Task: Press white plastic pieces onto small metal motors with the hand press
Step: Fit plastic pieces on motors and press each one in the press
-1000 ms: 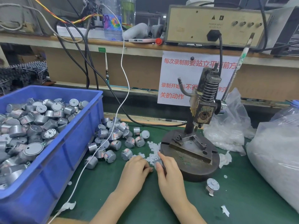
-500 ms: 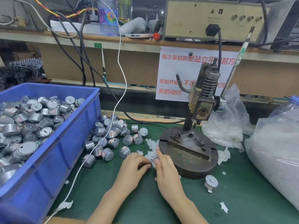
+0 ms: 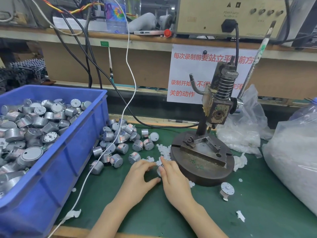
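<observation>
My left hand (image 3: 139, 177) and my right hand (image 3: 175, 179) meet on the green mat just left of the press base. Between them is a small metal motor (image 3: 159, 171), mostly hidden. My left thumb and forefinger bracket it and my right fingers lie over it. I cannot see whether either hand also holds a white piece. Loose white plastic pieces (image 3: 163, 150) lie right beyond my fingertips. The hand press (image 3: 218, 107) stands on its round iron base (image 3: 205, 174), with nothing under the ram. Loose motors (image 3: 120, 140) lie to the left.
A blue bin (image 3: 72, 152) full of motors fills the left side. A white cable (image 3: 103, 152) runs across the motor pile. One motor (image 3: 226, 190) stands alone in front of the base. Plastic bags of white pieces (image 3: 291, 160) crowd the right.
Both hands have stayed together by the press base, with only small finger movements on the motor. The camera has come closer.
</observation>
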Available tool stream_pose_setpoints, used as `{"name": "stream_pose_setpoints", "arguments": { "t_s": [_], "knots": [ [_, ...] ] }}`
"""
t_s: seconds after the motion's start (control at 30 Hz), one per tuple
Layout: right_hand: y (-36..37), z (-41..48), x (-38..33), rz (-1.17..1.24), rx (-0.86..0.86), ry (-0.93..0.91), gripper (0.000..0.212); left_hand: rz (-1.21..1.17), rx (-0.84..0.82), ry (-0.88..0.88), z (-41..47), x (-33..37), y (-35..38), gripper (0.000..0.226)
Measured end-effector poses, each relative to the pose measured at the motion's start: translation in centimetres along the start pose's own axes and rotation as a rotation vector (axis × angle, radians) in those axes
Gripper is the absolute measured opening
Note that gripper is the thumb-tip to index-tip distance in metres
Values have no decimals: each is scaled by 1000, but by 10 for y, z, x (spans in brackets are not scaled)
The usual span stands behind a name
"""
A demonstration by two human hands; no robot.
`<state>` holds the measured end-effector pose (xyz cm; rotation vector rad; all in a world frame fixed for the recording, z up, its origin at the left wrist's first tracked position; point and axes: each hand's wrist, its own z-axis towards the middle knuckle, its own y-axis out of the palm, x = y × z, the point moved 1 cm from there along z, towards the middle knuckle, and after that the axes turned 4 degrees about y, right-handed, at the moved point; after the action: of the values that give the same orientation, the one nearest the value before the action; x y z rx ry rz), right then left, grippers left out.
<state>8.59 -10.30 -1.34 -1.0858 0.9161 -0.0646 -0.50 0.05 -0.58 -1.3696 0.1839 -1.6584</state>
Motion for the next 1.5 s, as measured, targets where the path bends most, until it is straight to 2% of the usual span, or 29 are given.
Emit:
{"name": "stream_pose_setpoints", "arguments": {
  "t_s": [0.2,0.33,0.67,0.83,1.0,1.13,1.37,1.5],
  "knots": [
    [1,2,4,-14,-40,15,44,-343,147,-254,4,-7,-10,51],
    [2,2,3,-58,-55,-9,45,-445,193,-294,3,-8,-12,52],
    [3,-3,-5,-316,-13,-116,49,-420,188,-276,2,-6,-11,48],
    [0,-6,-12,-331,30,-221,47,-391,179,-252,1,-4,-10,47],
    [3,-4,-11,-335,-23,-238,50,-369,174,-250,2,-2,-11,46],
    [1,-3,-11,-389,-84,-184,51,-352,186,-264,1,-3,-11,42],
    [-34,-4,-7,-473,-163,-162,44,-341,234,-278,-1,-5,-10,42],
    [-44,-7,-8,-547,-147,-142,38,-351,277,-290,-2,-6,-9,40]
  ]
}}
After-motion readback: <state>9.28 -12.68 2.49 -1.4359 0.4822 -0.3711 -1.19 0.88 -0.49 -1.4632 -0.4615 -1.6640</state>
